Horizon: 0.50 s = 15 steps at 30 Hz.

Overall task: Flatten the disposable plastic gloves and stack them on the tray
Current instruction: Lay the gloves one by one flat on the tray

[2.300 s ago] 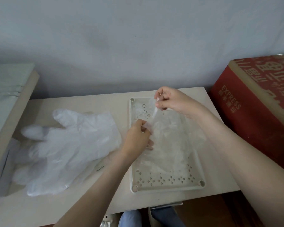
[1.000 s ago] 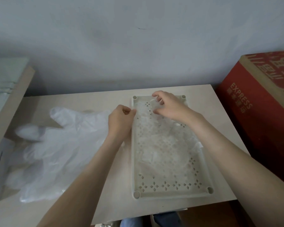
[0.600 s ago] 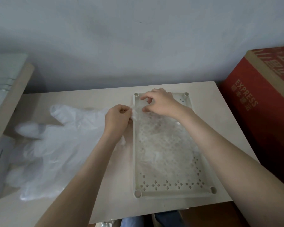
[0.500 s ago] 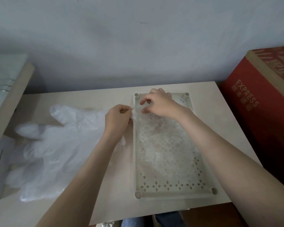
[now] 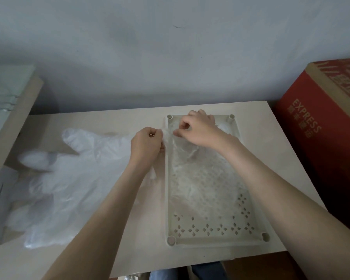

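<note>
A cream perforated tray point(image 5: 210, 238) lies lengthwise on the right half of the beige table. A clear, crinkled plastic glove point(image 5: 198, 178) is spread over the tray's bed. My left hand point(image 5: 144, 146) pinches the glove's far left corner just outside the tray's left rim. My right hand point(image 5: 198, 128) pinches the same far edge over the tray's far end. A pile of white translucent gloves point(image 5: 69, 178) lies on the table to the left of my left arm.
A red cardboard box point(image 5: 327, 126) printed EXPRESS stands against the table's right side. A wooden board with pale sheets point(image 5: 10, 110) rises at the left edge. The grey wall runs behind the table point(image 5: 109, 122).
The glove came down from the air onto the tray and spread flatter. Both hands moved to the tray's far end; my left hand shifted outside the left rim.
</note>
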Available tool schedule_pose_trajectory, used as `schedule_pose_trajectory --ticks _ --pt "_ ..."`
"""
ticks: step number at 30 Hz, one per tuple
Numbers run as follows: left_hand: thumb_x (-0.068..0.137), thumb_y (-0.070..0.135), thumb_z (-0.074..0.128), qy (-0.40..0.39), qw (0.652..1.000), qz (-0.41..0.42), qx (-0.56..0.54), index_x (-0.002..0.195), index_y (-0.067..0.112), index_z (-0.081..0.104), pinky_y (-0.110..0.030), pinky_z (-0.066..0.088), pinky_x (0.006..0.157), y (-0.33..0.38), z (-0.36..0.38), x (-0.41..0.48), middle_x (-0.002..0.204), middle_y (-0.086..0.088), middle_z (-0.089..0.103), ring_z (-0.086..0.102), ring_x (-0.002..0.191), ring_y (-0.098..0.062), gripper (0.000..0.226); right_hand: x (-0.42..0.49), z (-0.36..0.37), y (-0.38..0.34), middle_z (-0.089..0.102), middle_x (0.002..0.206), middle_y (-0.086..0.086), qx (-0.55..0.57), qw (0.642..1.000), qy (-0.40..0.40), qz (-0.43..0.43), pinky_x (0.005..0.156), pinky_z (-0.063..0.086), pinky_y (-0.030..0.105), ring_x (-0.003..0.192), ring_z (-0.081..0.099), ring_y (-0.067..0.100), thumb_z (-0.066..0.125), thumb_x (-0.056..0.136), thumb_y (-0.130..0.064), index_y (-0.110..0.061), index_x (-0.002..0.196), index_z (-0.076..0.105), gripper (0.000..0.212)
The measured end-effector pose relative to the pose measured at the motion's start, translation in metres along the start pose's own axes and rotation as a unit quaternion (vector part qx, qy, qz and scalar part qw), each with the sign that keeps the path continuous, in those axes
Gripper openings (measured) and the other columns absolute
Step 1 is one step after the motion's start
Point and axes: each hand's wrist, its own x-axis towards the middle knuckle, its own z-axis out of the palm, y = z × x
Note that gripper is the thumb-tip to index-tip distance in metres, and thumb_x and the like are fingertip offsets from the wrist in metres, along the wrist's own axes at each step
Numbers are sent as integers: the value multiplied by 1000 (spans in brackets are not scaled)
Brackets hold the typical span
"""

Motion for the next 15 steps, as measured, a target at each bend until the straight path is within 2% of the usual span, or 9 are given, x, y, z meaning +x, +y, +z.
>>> schedule_pose_trajectory --ticks 3,5,8,12,15 --pt "94 35 52 -2 1000 -5 12 89 10 63 -33 54 78 2 0 -3 67 3 66 65 68 -13 27 -3 8 -4 46 98 -6 -72 997 -7 -9 86 22 34 99 30 14 53 87 -60 -24 87 57 36" --pt "91 39 57 -14 1000 -1 18 88 12 64 -32 53 77 2 0 -5 70 3 67 65 70 -12 27 -4 11 -4 46 100 -6 -92 996 -3 -13 88 23 36 104 34 16 55 86 -59 -21 94 57 38" --pt "87 28 61 -15 999 11 43 86 13 64 -33 53 78 0 0 -5 73 3 68 66 75 -15 15 -6 15 -3 43 101 -6 -87 996 -8 -19 89 23 35 112 36 19 57 89 -45 -21 101 57 27" --pt "87 19 57 -10 999 13 52 81 13 63 -37 54 80 -1 0 -3 72 1 67 66 79 -21 10 -9 21 2 45 97 -7 -69 998 11 -13 80 19 32 108 39 20 53 91 -26 -20 103 57 14" --pt "88 18 56 -12 998 18 52 77 13 63 -34 53 77 -1 1 -4 68 1 66 66 75 -21 14 -11 22 7 45 96 -9 -29 999 19 2 81 20 33 108 41 20 53 89 -17 -19 116 51 27"
